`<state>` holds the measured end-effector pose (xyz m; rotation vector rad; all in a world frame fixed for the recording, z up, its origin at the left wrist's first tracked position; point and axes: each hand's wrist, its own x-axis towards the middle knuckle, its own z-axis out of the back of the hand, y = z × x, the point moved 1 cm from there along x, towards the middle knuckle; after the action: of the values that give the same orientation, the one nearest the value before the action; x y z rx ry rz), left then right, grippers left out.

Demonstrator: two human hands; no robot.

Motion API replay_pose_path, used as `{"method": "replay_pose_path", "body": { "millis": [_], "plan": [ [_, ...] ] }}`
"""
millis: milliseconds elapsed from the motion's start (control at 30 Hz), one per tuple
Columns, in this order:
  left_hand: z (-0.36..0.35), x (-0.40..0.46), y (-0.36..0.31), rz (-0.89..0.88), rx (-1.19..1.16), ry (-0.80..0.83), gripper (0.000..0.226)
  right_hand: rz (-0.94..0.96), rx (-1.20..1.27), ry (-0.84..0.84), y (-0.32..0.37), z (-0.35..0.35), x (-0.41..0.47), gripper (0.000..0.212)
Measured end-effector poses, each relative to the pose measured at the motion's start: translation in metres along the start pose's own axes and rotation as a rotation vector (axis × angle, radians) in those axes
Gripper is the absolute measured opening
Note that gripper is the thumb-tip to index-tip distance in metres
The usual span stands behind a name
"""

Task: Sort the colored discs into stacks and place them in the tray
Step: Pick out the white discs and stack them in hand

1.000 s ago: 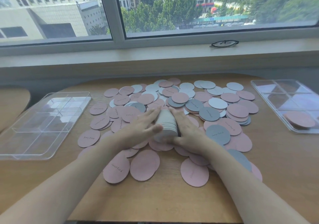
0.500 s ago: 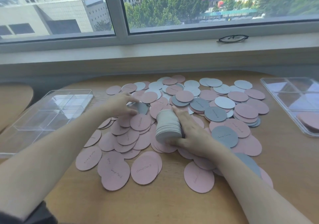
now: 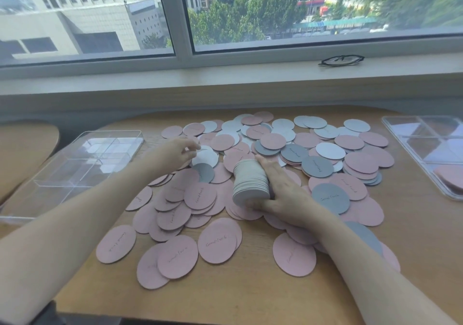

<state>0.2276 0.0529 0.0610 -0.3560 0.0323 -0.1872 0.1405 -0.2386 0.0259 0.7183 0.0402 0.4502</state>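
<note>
Pink, dark grey and pale grey discs (image 3: 273, 164) lie scattered over the wooden table (image 3: 250, 297). My right hand (image 3: 283, 192) grips a thick stack of pale discs (image 3: 250, 182) lying on its side in the middle of the pile. My left hand (image 3: 175, 153) reaches to the left of the stack and pinches the edge of a pale grey disc (image 3: 206, 158) that lies partly over a dark grey disc (image 3: 206, 172). A clear compartment tray (image 3: 75, 164) stands at the left. A second clear tray (image 3: 431, 149) at the right holds a pink stack (image 3: 451, 178).
A pair of black glasses (image 3: 342, 60) lies on the window sill behind the table. The rounded edge of another wooden surface (image 3: 22, 147) shows at the far left. Bare wood runs along the table's front edge.
My left hand let go of the stack, moved left and away from me, and took hold of a pale grey disc. My right hand kept the stack in place.
</note>
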Motion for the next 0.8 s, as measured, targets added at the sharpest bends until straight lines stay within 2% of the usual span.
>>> {"method": "replay_pose_path", "body": {
  "millis": [100,233,300,467,633,800],
  "plan": [
    [-0.008,0.016,-0.004,0.039,0.04,-0.011,0.027,0.004,-0.009,-0.007,0.001,0.001,0.0,0.104],
    [-0.014,0.037,-0.01,0.104,0.145,0.138,0.051,0.006,-0.006,-0.011,0.0,0.002,-0.001,0.103],
    [-0.014,0.046,-0.013,0.105,0.147,0.159,0.057,0.006,-0.003,-0.006,0.0,0.002,0.0,0.103],
    [-0.008,0.052,-0.017,0.082,0.189,0.199,0.052,0.011,-0.002,-0.003,-0.001,0.001,0.001,0.105],
    [0.0,0.049,-0.023,0.058,0.115,0.116,0.044,0.022,0.005,-0.011,0.0,0.0,0.001,0.104],
    [0.014,0.039,-0.018,0.004,0.002,-0.02,0.025,0.025,0.014,-0.011,0.0,0.001,0.001,0.104]
  ]
}}
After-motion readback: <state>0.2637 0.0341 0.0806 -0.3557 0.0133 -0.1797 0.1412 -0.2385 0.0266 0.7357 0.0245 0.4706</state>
